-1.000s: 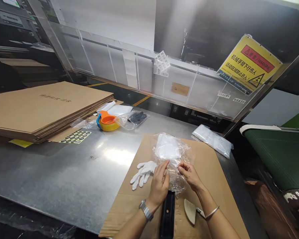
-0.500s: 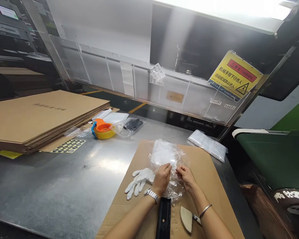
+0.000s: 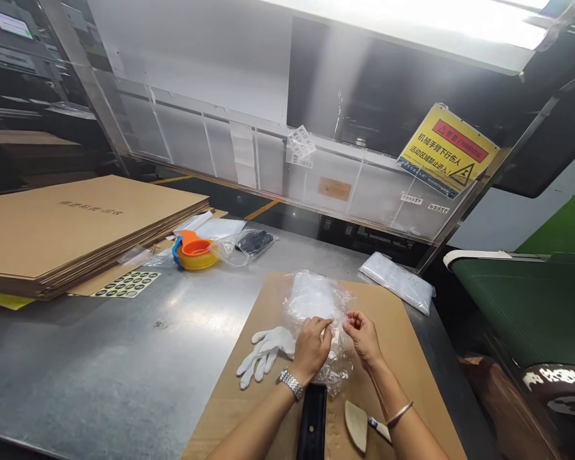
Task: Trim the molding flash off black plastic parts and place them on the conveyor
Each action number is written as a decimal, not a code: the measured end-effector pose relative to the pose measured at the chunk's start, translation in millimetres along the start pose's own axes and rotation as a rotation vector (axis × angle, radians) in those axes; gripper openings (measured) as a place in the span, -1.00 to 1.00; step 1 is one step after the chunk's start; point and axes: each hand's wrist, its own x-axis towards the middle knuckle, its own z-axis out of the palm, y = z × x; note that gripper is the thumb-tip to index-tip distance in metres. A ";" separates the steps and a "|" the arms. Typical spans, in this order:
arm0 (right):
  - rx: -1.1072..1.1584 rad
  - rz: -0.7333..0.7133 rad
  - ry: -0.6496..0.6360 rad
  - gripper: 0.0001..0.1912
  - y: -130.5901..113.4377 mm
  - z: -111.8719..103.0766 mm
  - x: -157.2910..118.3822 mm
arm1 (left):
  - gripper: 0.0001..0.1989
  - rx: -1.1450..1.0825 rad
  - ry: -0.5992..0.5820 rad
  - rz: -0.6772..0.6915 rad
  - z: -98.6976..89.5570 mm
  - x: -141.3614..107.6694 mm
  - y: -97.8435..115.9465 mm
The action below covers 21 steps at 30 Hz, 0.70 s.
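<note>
A crumpled pile of clear plastic bags (image 3: 311,297) lies on the cardboard sheet (image 3: 388,358). My left hand (image 3: 312,348), with a metal watch at the wrist, is closed on the plastic at the pile's near side. To its right, my right hand (image 3: 364,335) pinches a thin edge of the same clear plastic between thumb and fingers. A white glove (image 3: 267,352) rests left of my left hand. Below my hands are a long black tray-like part (image 3: 312,421), a beige half-round piece (image 3: 356,427) and a light-handled tool (image 3: 379,429), partly hidden by my right forearm.
Flat cardboard (image 3: 86,223) is stacked at the left on the metal table (image 3: 124,358). Nearby are an orange and yellow tape dispenser (image 3: 196,250), a round-sticker sheet (image 3: 127,284) and a bagged black item (image 3: 253,241). Packed plastic bags (image 3: 397,281) lie back right, beside a green conveyor (image 3: 527,306).
My right hand has moved slightly right, farther from my left hand. My left hand has turned flatter over the plastic. The view has shifted a little.
</note>
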 end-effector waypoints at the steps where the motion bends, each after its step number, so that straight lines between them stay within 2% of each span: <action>1: -0.015 -0.038 -0.002 -0.76 -5.1 3.6 -5.3 | -0.74 -0.042 -0.017 -0.005 0.4 0.8 1.2; 3: -0.055 -0.108 -0.014 -0.73 -14.5 10.4 -15.6 | -0.70 -0.112 -0.040 -0.015 2.5 2.5 0.5; 5: -0.104 -0.162 -0.022 -0.73 -21.4 14.5 -23.4 | -0.67 -0.144 -0.013 -0.034 4.4 3.0 -3.0; 10: -0.232 -0.242 0.084 -0.83 -32.0 13.9 -33.2 | -0.69 -0.069 0.194 -0.066 0.1 -8.1 -6.3; 13: -0.340 -0.322 0.069 -0.84 -42.9 15.5 -42.7 | -0.77 0.036 0.300 0.000 -6.5 -21.0 3.1; 17: -0.486 -0.417 -0.052 -0.84 -57.4 18.5 -65.1 | -0.75 0.164 0.297 0.166 -18.9 -33.7 9.4; 21: -0.646 -0.336 0.025 -0.74 -46.8 19.5 -105.0 | -0.76 0.270 0.302 0.216 -39.9 -43.7 -4.8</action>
